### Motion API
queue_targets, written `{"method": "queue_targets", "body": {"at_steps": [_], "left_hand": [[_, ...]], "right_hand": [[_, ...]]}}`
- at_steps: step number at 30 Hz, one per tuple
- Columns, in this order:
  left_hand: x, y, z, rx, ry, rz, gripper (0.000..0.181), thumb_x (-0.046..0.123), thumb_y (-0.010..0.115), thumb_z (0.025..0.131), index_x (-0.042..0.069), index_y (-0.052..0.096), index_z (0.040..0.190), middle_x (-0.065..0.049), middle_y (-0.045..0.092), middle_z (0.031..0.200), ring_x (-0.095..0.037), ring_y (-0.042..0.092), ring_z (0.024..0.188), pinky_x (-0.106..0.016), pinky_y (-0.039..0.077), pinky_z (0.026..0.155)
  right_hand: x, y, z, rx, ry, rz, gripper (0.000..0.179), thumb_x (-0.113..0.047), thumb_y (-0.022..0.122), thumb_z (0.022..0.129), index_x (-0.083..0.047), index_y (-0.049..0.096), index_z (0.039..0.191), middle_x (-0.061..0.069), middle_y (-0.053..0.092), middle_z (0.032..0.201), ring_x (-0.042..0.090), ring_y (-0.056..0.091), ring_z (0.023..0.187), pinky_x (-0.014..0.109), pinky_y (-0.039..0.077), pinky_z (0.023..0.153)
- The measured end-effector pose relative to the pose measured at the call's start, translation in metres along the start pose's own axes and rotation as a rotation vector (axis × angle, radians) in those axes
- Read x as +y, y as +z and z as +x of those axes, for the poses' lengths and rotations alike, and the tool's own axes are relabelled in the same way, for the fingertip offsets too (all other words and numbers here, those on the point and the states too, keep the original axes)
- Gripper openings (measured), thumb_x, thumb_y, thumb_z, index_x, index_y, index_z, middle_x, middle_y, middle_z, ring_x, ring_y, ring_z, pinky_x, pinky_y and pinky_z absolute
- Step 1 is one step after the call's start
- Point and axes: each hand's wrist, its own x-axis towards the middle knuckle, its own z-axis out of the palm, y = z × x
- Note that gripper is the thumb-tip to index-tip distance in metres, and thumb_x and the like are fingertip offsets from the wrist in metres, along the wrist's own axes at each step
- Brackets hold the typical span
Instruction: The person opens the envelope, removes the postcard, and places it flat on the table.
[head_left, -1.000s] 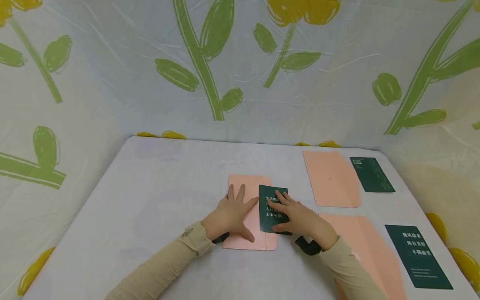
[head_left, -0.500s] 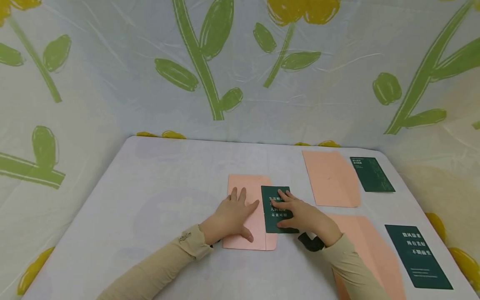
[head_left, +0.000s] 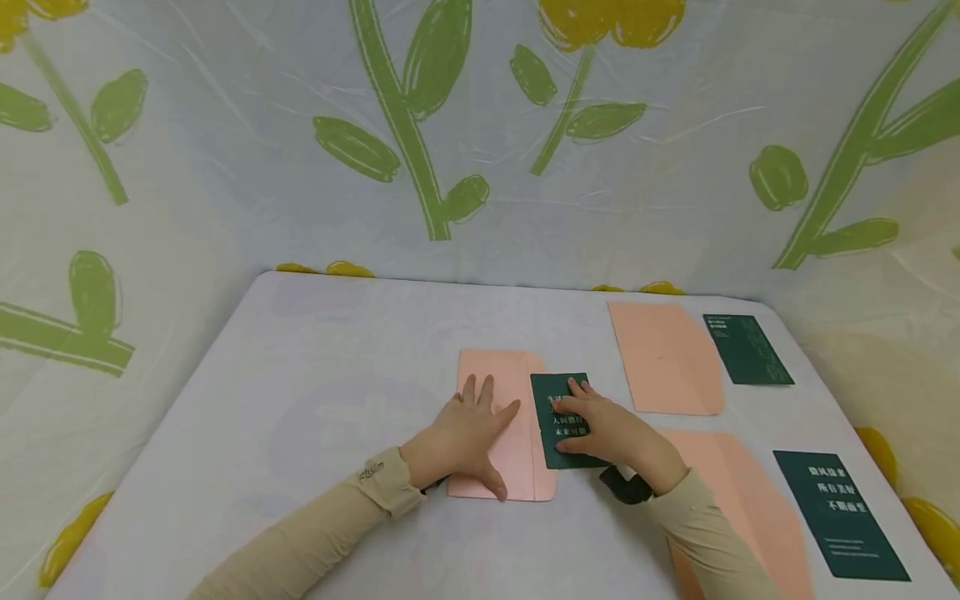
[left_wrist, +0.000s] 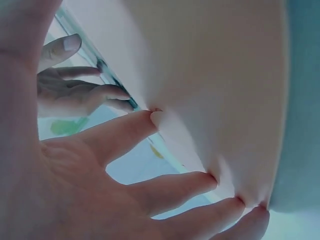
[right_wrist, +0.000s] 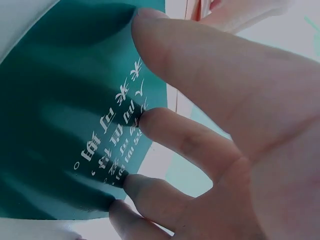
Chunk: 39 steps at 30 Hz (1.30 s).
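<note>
A pink envelope (head_left: 491, 367) lies flat in the middle of the table, its flap on the right. My left hand (head_left: 459, 435) rests on it, fingers spread. The left wrist view shows the fingertips of this hand (left_wrist: 145, 185) pressing the pink paper. Partly over the flap's right edge lies a dark green card (head_left: 549, 450) with white writing. My right hand (head_left: 611, 427) touches the card with spread fingertips and thumb and covers part of the writing. Seen from the right wrist, that hand's fingers and thumb press on the card's green face (right_wrist: 50, 115) without curling round its edge.
At the right lie two more pink envelopes, one farther back (head_left: 663, 358) and one nearer (head_left: 742, 492), partly under the right sleeve (head_left: 705, 533). Beside each is a green card, a far one (head_left: 748, 350) and a near one (head_left: 840, 517). A flower-printed curtain (head_left: 247, 125) surrounds the white table (head_left: 322, 375).
The green card has slid a little to the right under my right hand, so more of the envelope's flap shows. My left hand stays on the envelope, almost still.
</note>
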Motion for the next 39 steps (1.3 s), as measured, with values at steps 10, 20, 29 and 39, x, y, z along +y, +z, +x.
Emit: {"method": "queue_targets", "body": {"at_steps": [10,20,29,39], "left_hand": [[-0.009,0.001,-0.006,0.004,-0.007,-0.022,0.126,0.076,0.08,0.055,0.026,0.028,0.158,-0.024,0.014,0.162,-0.048,0.014,0.147,-0.048,0.039,0.107],[-0.031,0.008,-0.018,0.016,0.021,-0.074,0.126,0.073,0.083,0.055,0.025,0.028,0.158,-0.025,0.011,0.162,-0.048,0.01,0.147,-0.052,0.037,0.108],[-0.051,0.01,-0.031,0.025,0.024,-0.156,0.124,0.065,0.088,0.055,0.026,0.03,0.157,-0.026,0.01,0.162,-0.049,0.008,0.147,-0.056,0.036,0.108],[-0.075,0.013,-0.039,0.028,0.027,-0.218,0.112,0.057,0.091,0.057,0.041,0.035,0.153,-0.033,0.009,0.159,-0.058,0.006,0.143,-0.066,0.033,0.104]], "right_hand": [[0.005,-0.003,-0.006,0.014,0.017,0.0,0.055,-0.03,0.078,0.087,-0.006,0.061,0.133,0.031,0.027,0.155,0.05,0.02,0.143,0.065,0.034,0.103],[0.009,-0.001,-0.011,0.038,0.007,0.022,0.055,-0.028,0.078,0.087,-0.007,0.059,0.134,0.031,0.024,0.156,0.05,0.019,0.144,0.065,0.036,0.102],[0.012,-0.001,-0.009,0.057,-0.018,0.02,0.052,-0.028,0.079,0.085,-0.006,0.06,0.129,0.034,0.025,0.154,0.053,0.02,0.142,0.067,0.035,0.101],[0.024,-0.007,0.007,0.062,-0.008,0.033,0.052,-0.027,0.079,0.085,-0.006,0.058,0.128,0.034,0.024,0.154,0.055,0.017,0.142,0.07,0.029,0.104]]}}
